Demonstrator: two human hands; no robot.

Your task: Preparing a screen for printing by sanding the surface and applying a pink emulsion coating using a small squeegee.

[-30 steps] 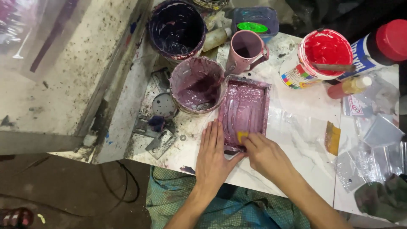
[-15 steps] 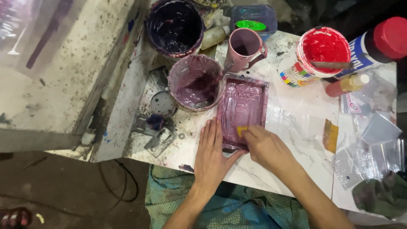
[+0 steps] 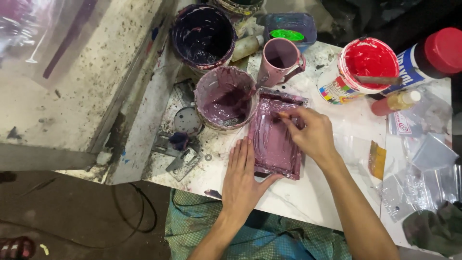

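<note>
A small rectangular frame coated in purple paint (image 3: 274,139) lies flat on the white table (image 3: 308,197). My left hand (image 3: 243,178) rests flat against its near left corner, fingers spread on the table and frame edge. My right hand (image 3: 310,132) is over the frame's far right part, fingers pinched on a small yellowish scraper (image 3: 284,115) that touches the painted surface.
A purple paint tub (image 3: 225,97) stands just left of the frame, a darker bucket (image 3: 203,33) and a pink mug (image 3: 281,60) behind it. A red paint tub (image 3: 368,65), a red-capped bottle (image 3: 428,55) and clear plastic bags (image 3: 426,168) lie to the right. Metal scraps (image 3: 180,144) lie at left.
My right hand has moved with the scraper from the frame's near end to its far end. The left hand has stayed at the near left corner.
</note>
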